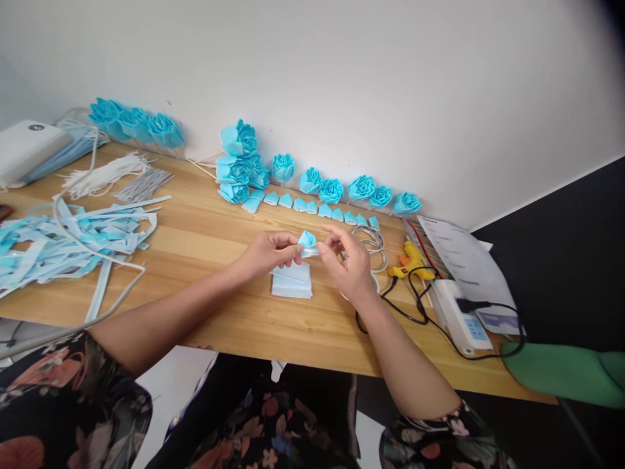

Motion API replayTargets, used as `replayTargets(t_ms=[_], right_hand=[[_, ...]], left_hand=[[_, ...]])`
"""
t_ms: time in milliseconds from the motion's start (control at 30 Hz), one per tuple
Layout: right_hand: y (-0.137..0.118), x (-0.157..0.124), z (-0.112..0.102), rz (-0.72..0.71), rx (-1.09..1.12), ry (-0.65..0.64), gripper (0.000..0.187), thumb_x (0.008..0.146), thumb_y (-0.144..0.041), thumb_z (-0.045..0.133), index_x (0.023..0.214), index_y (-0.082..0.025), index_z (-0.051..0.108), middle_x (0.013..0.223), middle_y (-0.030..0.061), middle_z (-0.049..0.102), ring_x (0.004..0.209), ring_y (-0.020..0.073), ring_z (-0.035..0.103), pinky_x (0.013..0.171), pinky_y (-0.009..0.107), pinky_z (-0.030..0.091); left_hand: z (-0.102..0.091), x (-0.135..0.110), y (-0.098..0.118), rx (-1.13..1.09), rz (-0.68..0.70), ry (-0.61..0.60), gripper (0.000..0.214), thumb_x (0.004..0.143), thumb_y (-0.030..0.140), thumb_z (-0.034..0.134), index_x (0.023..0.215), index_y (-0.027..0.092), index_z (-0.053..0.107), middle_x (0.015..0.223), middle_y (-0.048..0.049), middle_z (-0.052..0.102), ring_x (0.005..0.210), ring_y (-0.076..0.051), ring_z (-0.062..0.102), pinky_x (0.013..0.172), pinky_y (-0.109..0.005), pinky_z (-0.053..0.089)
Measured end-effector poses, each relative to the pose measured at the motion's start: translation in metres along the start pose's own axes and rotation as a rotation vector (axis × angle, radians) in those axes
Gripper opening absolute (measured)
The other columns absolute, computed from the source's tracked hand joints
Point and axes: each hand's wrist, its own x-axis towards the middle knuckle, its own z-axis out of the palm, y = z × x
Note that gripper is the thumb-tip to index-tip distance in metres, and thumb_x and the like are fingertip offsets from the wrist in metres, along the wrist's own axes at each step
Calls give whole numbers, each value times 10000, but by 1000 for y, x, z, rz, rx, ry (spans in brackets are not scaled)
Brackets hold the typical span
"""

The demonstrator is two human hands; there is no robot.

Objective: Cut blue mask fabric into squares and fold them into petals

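My left hand (278,253) pinches a small folded piece of light blue and white fabric (307,241) that comes to a point at the top. At its right edge, my right hand (347,260) has the thumb and a curled finger closed on the band, while the index finger is raised off it. Just below lies a stack of pale blue fabric rectangles (291,284). Behind the hands runs a row of similar folded pieces (311,207). Blue fabric roses (331,191) stand along the wall, with a cluster of roses (239,170) further left.
Cut strips (73,244) heap on the left, near white cords (105,176), grey wires (144,185) and a white device (32,150) with a trailing cable. Tape rolls (375,244), a yellow glue gun (413,262), a power strip (461,316) and papers (463,260) are on the right.
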Motion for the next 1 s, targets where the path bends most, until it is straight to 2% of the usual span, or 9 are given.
replayTargets(t_ms=[67, 133, 267, 400, 633, 1000], right_hand=[[0, 0, 1, 55, 28, 67, 154, 907, -292, 550, 1003, -222, 650, 791, 9, 646, 701, 150, 591, 663, 290, 487], [1, -1, 1, 97, 95, 112, 132, 911, -285, 549, 898, -218, 663, 779, 10, 670, 687, 147, 609, 642, 280, 491], [2, -2, -1, 144, 277, 76, 128, 902, -311, 583, 946, -232, 674, 812, 12, 706, 733, 163, 661, 680, 297, 527], [2, -1, -5, 45, 268, -55, 106, 894, -313, 609, 919, -257, 695, 840, 6, 711, 782, 171, 667, 729, 322, 534], [3, 4, -9, -166, 265, -129, 113, 916, -231, 582, 923, -277, 685, 886, 3, 693, 873, 177, 641, 810, 369, 509], [4, 6, -11, -242, 192, -226, 123, 945, -249, 530, 908, -258, 648, 875, 14, 679, 858, 182, 622, 866, 405, 478]], left_hand=[[0, 1, 0, -12, -17, 2, 215, 783, 346, 603, 719, 141, 598, 647, -16, 636, 525, -74, 478, 496, -189, 389], [-1, 1, 0, -27, -34, 4, 202, 781, 336, 605, 726, 142, 588, 647, -17, 636, 525, -76, 485, 497, -191, 392], [-3, 1, 0, -38, -45, -28, 206, 786, 339, 600, 728, 144, 571, 631, -13, 621, 526, -80, 494, 496, -198, 386], [-5, -1, 1, -42, -26, -143, 247, 812, 376, 572, 717, 148, 562, 606, -2, 595, 521, -79, 485, 492, -200, 371], [-6, -4, 6, -19, -32, -213, 275, 822, 406, 566, 724, 149, 562, 607, 2, 577, 530, -80, 480, 492, -199, 362], [-6, -5, 8, -29, -36, -242, 228, 824, 355, 561, 717, 154, 567, 589, 9, 564, 529, -82, 485, 498, -199, 368]])
